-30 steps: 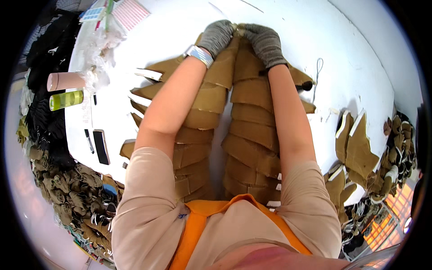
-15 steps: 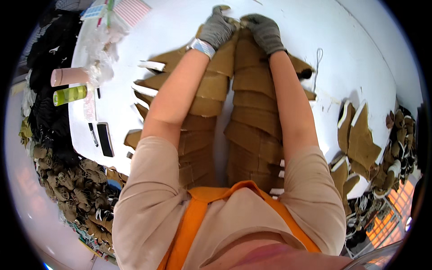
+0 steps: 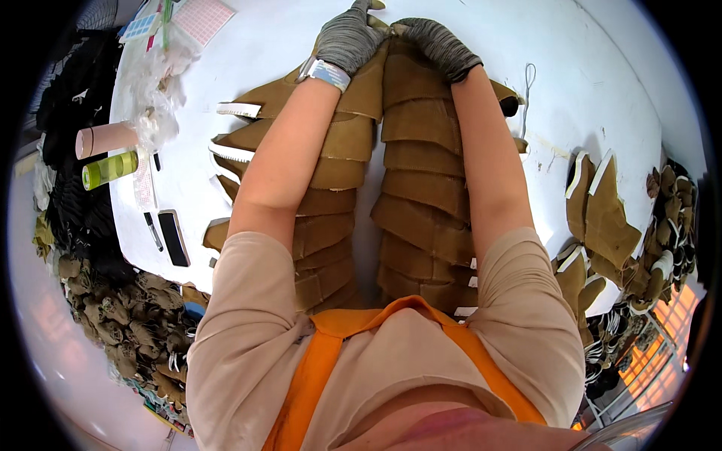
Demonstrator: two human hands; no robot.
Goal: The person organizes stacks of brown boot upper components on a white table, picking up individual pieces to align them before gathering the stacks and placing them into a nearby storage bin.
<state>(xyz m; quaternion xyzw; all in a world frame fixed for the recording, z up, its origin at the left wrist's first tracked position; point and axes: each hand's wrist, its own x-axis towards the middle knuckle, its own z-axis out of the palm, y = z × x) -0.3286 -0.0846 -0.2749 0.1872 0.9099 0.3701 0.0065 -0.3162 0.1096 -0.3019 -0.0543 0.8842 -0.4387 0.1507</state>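
Two rows of overlapping brown boot uppers lie in front of me, a left row and a right row. White zipper strips stick out at the left row's outer side. At the far end of the left row, my left hand, in a grey knit glove, pinches the top edge of the farthest upper, one finger raised. My right hand, gloved alike, closes on the edge of the farthest upper in the right row. The fingertips of both hands nearly meet; the exact grip is partly hidden.
On the white table at left stand a pink cylinder and a green bottle, near a phone, a pen and plastic bags. More uppers lie at right. Brown piles flank the table.
The view has shifted slightly. Both hands stay at the far ends of the rows, fingertips close together; my left hand sits a little farther left and away. The uppers keep their arrangement.
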